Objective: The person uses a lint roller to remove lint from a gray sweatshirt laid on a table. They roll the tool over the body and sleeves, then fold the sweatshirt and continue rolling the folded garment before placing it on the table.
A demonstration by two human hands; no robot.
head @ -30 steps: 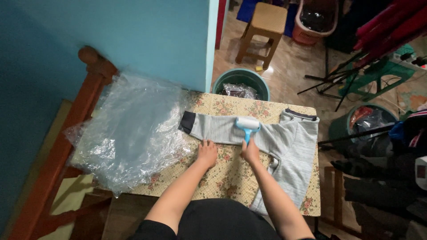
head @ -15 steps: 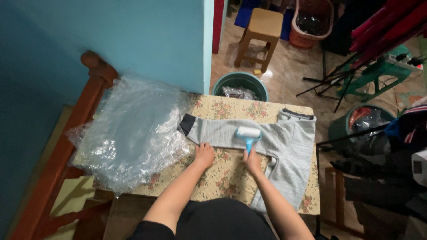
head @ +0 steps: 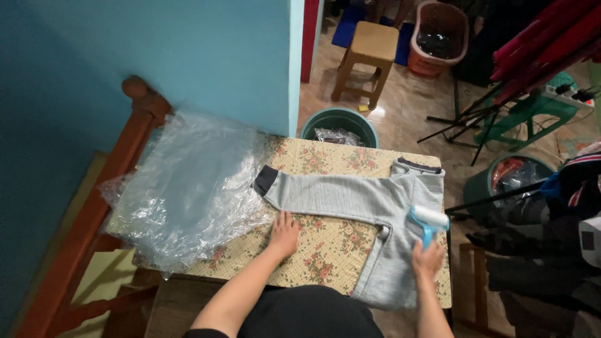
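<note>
Around the blue handle, right hand (head: 428, 259) closed, holding a lint roller (head: 429, 220) with its white roll pressed on the grey sweatshirt (head: 375, 206), on the body part near the right edge of the table (head: 325, 250). Well to the left of that grip, left hand (head: 285, 233) flat and open, holding nothing, resting on the flowered cloth just below the stretched sleeve, perhaps touching its hem; cannot tell for sure. Risk, as a judgement: not much weight on the garment near the roller, so the sticky roll could lift or bunch the fabric and pull the sleeve out of line. Below the grip, lower part of the sweatshirt hanging over the table edge; could slide down further if dragged toward the body. Far left of both hands, crumpled clear plastic bags (head: 188, 188) lying against the dark cuff (head: 265, 179); could catch on the sleeve if pushed.
</note>
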